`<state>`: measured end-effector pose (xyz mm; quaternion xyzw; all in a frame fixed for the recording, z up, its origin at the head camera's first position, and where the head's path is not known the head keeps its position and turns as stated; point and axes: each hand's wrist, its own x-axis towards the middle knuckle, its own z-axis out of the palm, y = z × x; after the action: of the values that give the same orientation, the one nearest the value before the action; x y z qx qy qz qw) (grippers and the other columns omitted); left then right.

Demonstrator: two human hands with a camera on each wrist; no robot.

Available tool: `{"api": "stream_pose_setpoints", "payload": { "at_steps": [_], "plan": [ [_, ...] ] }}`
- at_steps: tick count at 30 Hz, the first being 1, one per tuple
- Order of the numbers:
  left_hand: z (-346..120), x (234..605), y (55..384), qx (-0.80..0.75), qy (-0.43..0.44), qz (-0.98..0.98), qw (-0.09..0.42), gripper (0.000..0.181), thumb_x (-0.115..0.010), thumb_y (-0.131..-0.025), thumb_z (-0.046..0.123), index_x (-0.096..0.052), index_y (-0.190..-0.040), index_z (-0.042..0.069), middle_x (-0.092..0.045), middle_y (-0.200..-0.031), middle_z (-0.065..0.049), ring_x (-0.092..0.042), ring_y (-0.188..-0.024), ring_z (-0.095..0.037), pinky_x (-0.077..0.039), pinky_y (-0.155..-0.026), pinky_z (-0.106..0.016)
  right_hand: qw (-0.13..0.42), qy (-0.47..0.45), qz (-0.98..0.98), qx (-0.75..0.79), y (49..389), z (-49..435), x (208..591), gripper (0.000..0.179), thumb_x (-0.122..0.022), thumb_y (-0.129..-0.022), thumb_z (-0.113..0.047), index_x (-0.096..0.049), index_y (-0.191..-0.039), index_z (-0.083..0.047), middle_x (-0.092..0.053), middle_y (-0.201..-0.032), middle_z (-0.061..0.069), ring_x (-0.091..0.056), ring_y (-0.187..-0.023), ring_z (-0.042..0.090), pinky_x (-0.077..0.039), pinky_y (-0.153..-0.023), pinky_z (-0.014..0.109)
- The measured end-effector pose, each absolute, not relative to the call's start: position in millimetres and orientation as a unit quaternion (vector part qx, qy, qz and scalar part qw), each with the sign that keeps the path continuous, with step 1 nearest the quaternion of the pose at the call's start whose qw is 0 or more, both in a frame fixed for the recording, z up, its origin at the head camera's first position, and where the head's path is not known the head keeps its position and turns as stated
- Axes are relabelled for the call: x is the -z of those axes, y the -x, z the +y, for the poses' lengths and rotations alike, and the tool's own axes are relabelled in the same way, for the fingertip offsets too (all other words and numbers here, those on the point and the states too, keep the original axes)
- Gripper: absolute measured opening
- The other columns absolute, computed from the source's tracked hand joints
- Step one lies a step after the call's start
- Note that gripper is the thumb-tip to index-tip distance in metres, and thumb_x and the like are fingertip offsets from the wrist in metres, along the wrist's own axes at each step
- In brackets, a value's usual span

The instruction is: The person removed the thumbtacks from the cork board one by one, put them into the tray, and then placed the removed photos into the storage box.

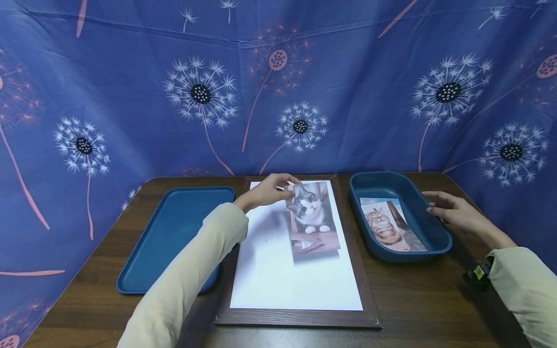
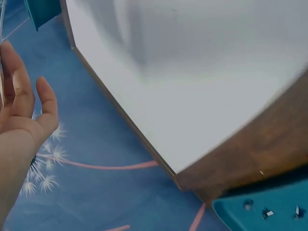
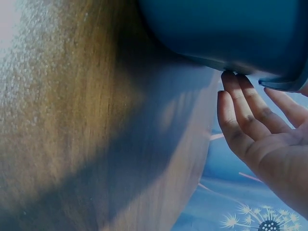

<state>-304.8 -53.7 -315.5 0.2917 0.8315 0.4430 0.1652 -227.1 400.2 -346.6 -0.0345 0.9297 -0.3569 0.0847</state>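
My left hand (image 1: 270, 189) pinches a printed photo card (image 1: 311, 215) of a grey and white cat by its upper left corner. The card hangs just over the white board (image 1: 270, 285), casting a shadow on it. In the left wrist view the hand (image 2: 21, 106) is at the left edge, and the card shows only as a thin edge. My right hand (image 1: 457, 215) holds the right rim of a deep blue bin (image 1: 409, 256), thumb at the rim. From the right wrist, the fingers (image 3: 252, 108) touch the bin's outer wall. An orange cat photo (image 1: 383, 227) lies inside, overlapping other cards.
A flat blue tray (image 1: 174, 232) lies left of the board. The board's dark wooden frame (image 1: 300, 318) sits on a brown wooden table (image 1: 417, 309). Behind the table hangs a blue cloth (image 1: 361, 82) with dandelion prints.
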Motion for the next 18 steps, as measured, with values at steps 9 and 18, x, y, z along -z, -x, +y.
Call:
{"api": "stream_pose_setpoints", "payload": {
  "at_steps": [9, 18],
  "plan": [
    [-28, 316, 309, -0.470, -0.309, 0.815, 0.137, 0.028, -0.058, -0.088, 0.010, -0.059, -0.116, 0.012, -0.055, -0.124, -0.004, -0.054, -0.112, -0.018, -0.045, -0.084, -0.028, 0.082, 0.023, 0.929, 0.360, 227, 398, 348, 0.054, -0.042, -0.097, -0.021, -0.023, -0.141, 0.003, -0.039, -0.129, 0.036, -0.055, -0.099, 0.015, -0.049, -0.079, 0.050],
    [0, 309, 307, -0.495, -0.303, 0.804, 0.131, 0.029, -0.057, -0.087, 0.007, -0.058, -0.116, 0.010, -0.054, -0.126, -0.005, -0.056, -0.110, -0.018, -0.046, -0.078, -0.025, 0.084, 0.025, 0.926, 0.368, 226, 398, 348, 0.054, -0.042, -0.097, -0.021, -0.023, -0.141, 0.003, -0.039, -0.129, 0.037, -0.048, -0.089, -0.008, -0.049, -0.080, 0.050]
  ]
}}
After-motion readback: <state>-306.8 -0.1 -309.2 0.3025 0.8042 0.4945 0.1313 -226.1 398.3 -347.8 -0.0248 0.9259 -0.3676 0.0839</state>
